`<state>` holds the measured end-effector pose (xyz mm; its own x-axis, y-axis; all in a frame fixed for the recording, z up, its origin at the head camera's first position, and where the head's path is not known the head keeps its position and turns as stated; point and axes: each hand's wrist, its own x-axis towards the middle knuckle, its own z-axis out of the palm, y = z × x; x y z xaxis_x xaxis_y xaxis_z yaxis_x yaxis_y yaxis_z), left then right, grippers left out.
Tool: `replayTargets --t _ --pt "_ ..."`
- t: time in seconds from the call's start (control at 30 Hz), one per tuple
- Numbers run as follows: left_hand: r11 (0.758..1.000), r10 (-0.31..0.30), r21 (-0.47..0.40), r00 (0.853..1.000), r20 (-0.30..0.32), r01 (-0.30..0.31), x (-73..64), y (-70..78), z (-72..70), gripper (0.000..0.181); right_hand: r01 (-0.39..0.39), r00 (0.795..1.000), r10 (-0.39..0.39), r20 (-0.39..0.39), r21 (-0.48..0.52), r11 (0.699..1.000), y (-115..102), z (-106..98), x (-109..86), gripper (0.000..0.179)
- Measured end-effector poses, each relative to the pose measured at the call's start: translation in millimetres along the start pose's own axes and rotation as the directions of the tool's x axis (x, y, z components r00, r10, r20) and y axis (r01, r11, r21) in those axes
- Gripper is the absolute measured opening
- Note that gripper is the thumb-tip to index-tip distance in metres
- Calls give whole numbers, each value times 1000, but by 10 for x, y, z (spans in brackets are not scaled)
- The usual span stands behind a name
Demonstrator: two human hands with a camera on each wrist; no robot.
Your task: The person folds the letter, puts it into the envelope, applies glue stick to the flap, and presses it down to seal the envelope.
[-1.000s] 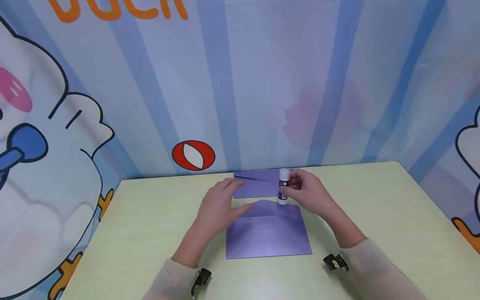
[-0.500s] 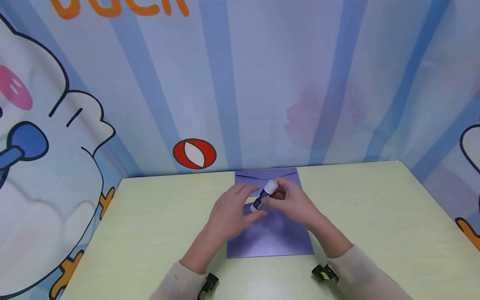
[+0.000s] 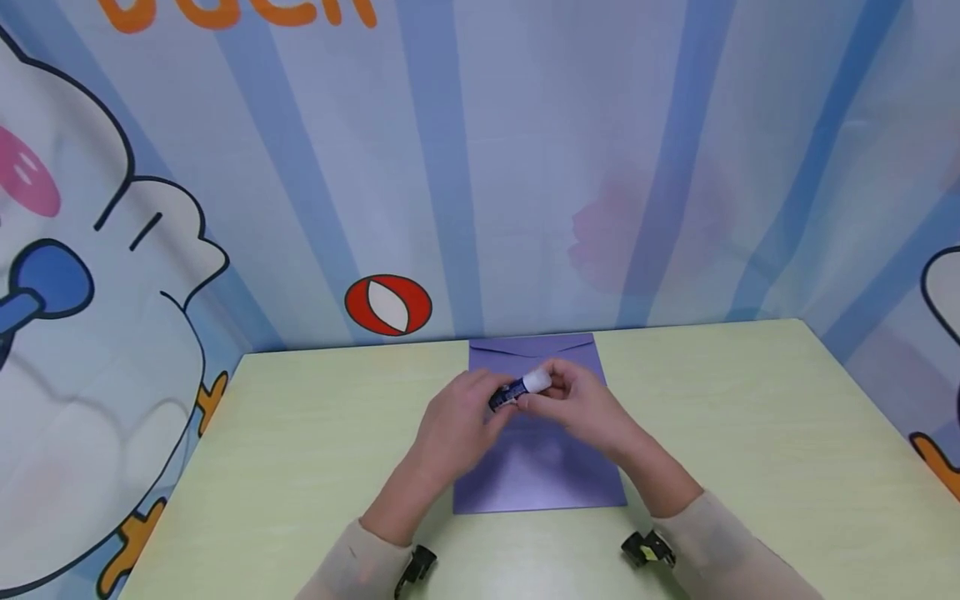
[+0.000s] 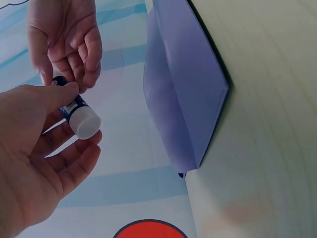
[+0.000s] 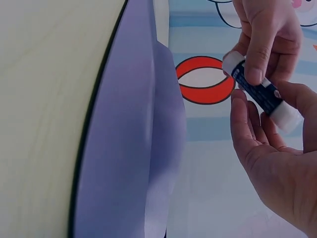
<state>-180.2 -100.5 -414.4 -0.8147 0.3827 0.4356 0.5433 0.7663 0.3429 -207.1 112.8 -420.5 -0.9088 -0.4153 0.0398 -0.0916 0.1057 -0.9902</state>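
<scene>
A glue stick point(image 3: 517, 390) with a dark label and white ends is held between both hands, tilted above a purple envelope point(image 3: 540, 483). My left hand point(image 3: 457, 425) pinches its body, the thumb lying across the label in the left wrist view. At the white cap end, my right hand point(image 3: 588, 412) has its thumb and fingers round the stick, as the right wrist view shows. The envelope lies below with its flap point(image 4: 161, 94) raised at the far side. Behind it is a second purple envelope point(image 3: 532, 344), its flap folded down and its near part hidden by the hands.
The pale yellow table point(image 3: 750, 433) extends to both sides of the envelopes. A printed blue-striped backdrop point(image 3: 517, 167) stands right behind its far edge. A small black camera point(image 3: 416, 569) sits at the left wrist, another camera point(image 3: 647, 550) at the right.
My right hand has brought the glue stick left and down from upright to tilted, over the near envelope. My left hand has moved slightly right and taken hold of its dark body.
</scene>
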Motion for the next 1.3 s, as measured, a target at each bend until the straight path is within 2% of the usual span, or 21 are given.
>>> replayTargets --t 0.17,0.27,0.53,0.9,1.07,1.2,1.3 --pt "998 -12 56 1000 2 11 12 -48 -31 30 -32 999 32 -42 -2 999 -27 -71 2 41" --pt "997 2 81 1000 -4 -2 16 -70 -34 31 -46 997 45 -57 -15 999 -34 -107 3 44" --pt "992 48 117 999 -4 -48 3 -77 -13 31 -70 996 68 -55 -34 997 -20 -124 -11 36" --pt "985 50 164 998 32 -54 9 -88 -35 30 8 999 -11 -33 -91 996 -10 -134 -11 27" --pt "985 49 165 998 27 -53 19 -92 -58 30 19 1000 -19 -6 -78 997 -45 -162 -18 36" --pt "984 52 172 998 20 -55 15 -99 -62 31 -25 1000 24 -5 -73 997 -63 -181 -25 47" --pt "983 58 171 998 16 -60 7 -98 -57 31 -78 997 77 -24 -73 994 -62 -180 -25 46"
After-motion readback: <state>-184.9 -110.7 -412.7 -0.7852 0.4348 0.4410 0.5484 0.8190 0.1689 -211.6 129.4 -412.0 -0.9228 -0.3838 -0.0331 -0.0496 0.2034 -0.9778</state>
